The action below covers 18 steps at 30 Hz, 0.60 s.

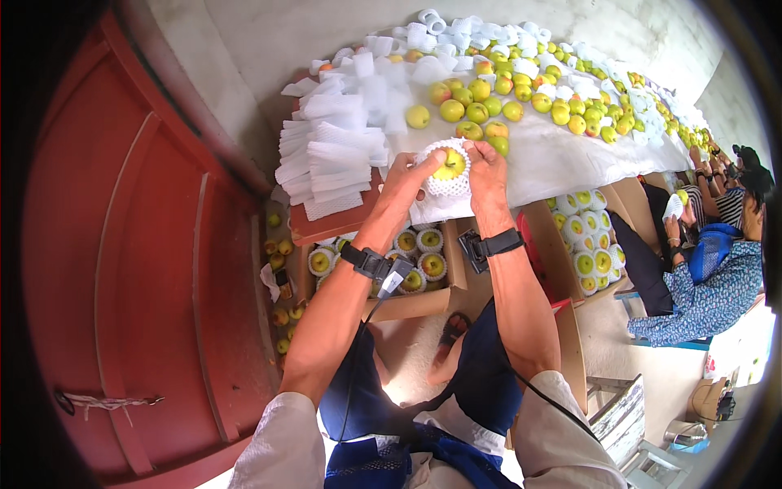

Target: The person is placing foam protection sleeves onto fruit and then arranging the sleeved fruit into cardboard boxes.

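A yellow-green apple (449,165) sits in a white foam net sleeve (444,187), held up over the near edge of the table. My left hand (404,183) grips it from the left, thumb on the apple by the sleeve's rim. On the other side my right hand (487,169) is closed with its fingertips pinching the upper rim of the sleeve. The stem end faces up and the netting surrounds the sides. Flat foam sleeves (336,155) lie stacked left of my hands, and loose apples (471,110) are spread just beyond them.
Below the table, a cardboard box (419,304) holds sleeved apples; another filled box (574,295) stands to the right. A red door (138,244) is on the left. Co-workers sit at right, one in a blue patterned shirt (700,293). Several apples (281,318) lie by the door.
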{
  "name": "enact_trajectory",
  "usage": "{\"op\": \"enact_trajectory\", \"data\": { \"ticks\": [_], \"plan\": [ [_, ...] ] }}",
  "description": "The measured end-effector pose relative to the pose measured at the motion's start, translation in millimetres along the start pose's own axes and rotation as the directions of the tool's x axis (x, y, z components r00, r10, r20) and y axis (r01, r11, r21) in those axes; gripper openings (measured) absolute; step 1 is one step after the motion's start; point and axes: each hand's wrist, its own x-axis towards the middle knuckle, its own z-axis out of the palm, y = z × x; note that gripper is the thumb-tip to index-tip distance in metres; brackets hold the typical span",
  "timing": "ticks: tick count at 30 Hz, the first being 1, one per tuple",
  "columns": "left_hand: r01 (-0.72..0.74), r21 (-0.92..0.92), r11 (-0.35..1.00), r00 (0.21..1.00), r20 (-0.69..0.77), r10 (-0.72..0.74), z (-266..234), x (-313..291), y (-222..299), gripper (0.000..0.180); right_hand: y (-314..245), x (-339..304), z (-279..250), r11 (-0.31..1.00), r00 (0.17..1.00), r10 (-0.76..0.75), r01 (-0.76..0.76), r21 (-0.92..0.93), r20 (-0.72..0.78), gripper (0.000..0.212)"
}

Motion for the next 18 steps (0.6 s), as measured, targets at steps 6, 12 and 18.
{"op": "enact_trajectory", "data": {
  "ticks": [6, 12, 18],
  "plan": [
    [-0.009, -0.174, 0.985, 1.0, -0.013, 0.006, 1.7, -3.0, 6.0, 0.052, 2.2, 3.3, 1.2, 0.996, 0.997, -0.055, 0.052, 0.068, 0.051, 0.026],
    [0.063, -0.345, 0.937, 0.982, 0.189, 0.003, -0.2, -6.2, 12.4, 0.041, -1.6, 2.2, 3.2, 0.99, 0.99, -0.131, 0.129, 0.061, 0.042, 0.026],
    [0.088, -0.436, 0.896, 0.984, 0.178, -0.011, 3.3, -11.3, 16.6, 0.046, -12.2, -5.4, 6.9, 0.979, 0.986, -0.164, 0.163, 0.119, -0.002, 0.022]
  ]
}}
